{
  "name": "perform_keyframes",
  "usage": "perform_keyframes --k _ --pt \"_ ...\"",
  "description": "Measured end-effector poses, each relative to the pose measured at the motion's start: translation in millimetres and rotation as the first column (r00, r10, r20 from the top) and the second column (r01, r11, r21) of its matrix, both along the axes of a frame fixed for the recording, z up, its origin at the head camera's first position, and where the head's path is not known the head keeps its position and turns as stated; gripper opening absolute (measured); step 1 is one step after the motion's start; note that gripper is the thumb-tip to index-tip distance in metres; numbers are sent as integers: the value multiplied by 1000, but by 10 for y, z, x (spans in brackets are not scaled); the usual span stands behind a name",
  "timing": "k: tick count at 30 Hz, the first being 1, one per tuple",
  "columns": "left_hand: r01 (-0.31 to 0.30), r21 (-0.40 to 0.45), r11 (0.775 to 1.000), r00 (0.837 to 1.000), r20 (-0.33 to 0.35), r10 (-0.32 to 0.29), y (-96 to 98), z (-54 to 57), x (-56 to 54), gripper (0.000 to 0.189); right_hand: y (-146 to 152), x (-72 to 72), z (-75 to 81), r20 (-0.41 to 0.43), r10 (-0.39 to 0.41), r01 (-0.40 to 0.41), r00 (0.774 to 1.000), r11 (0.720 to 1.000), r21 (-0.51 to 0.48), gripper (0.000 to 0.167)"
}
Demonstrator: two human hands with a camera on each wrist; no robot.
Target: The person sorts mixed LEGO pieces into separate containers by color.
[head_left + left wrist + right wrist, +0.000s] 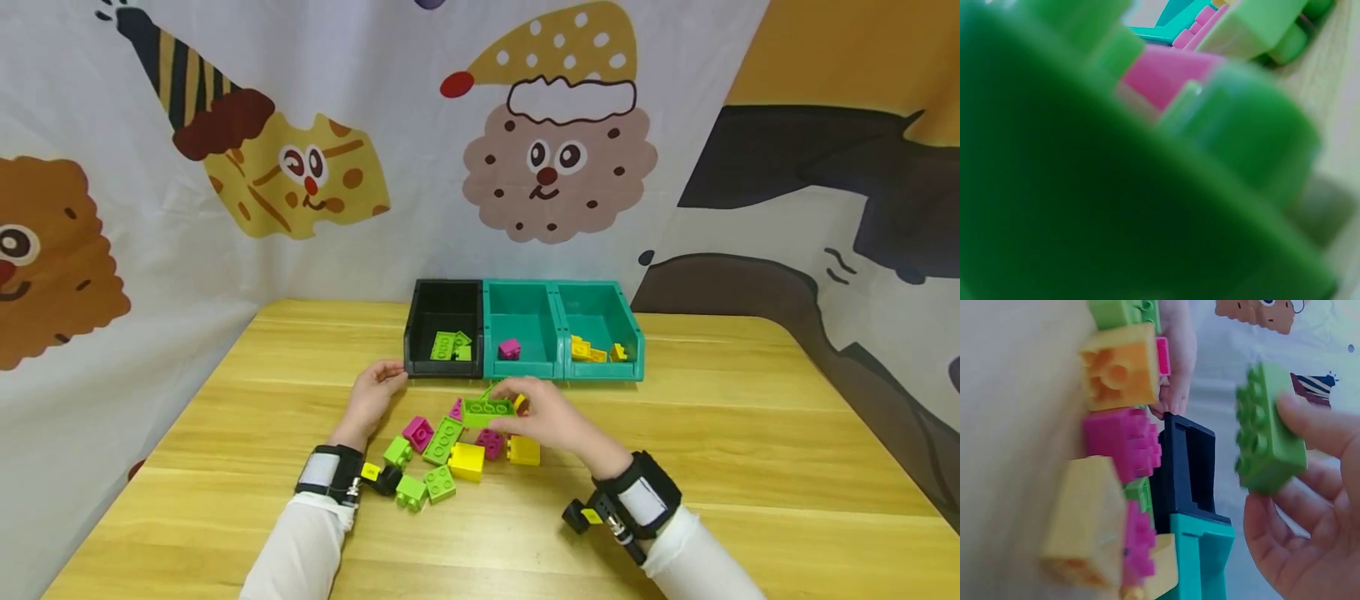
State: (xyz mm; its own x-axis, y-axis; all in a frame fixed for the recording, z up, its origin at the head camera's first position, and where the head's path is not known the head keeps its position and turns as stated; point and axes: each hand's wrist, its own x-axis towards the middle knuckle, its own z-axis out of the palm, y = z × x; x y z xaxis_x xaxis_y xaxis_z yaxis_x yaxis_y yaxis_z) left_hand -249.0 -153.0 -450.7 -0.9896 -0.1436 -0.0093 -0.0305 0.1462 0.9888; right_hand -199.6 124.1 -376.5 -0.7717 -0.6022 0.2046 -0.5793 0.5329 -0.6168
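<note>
Between thumb and fingers my right hand (546, 417) pinches a long green toy brick (480, 419), above the pile. In the right wrist view the brick (1282, 434) shows its studs facing left. My left hand (371, 402) rests on the table left of the pile, fingertips right at the front corner of the black bin (444, 369); nothing shows in its grasp. Loose bricks lie between the hands: a long green brick (443, 442), a magenta brick (417, 433), a yellow brick (467, 462) and several others. A blurred green brick (1116, 206) fills most of the left wrist view.
The black bin holds green bricks (444, 345). Beside it, the middle teal bin (522, 371) holds a magenta brick (509, 349) and the right teal bin (604, 371) several yellow pieces (581, 347). Behind the wooden table (750, 467) hangs a printed cloth (420, 192).
</note>
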Motion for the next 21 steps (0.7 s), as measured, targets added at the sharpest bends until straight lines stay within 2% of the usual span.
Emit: perform_keyframes --k 3,8,11,15,21 --pt "-1 -7 1000 1000 -1 1 -1 -11 3 27 -147 -145 70 45 -99 101 994 994 -46 25" --pt "-10 -8 1000 1000 3 10 -3 -15 -2 26 -418 -396 87 68 -250 253 966 966 -42 14" --pt "-8 -9 1000 1000 8 8 -8 -20 -1 26 -575 -526 59 20 -299 300 954 954 -12 16" --pt "-5 -10 1000 1000 9 5 -14 -17 4 27 -757 -644 33 -70 -315 319 947 946 57 21" --pt "-4 -4 1000 1000 -6 4 -6 -12 -10 26 -946 -730 9 -181 -333 363 925 917 164 26"
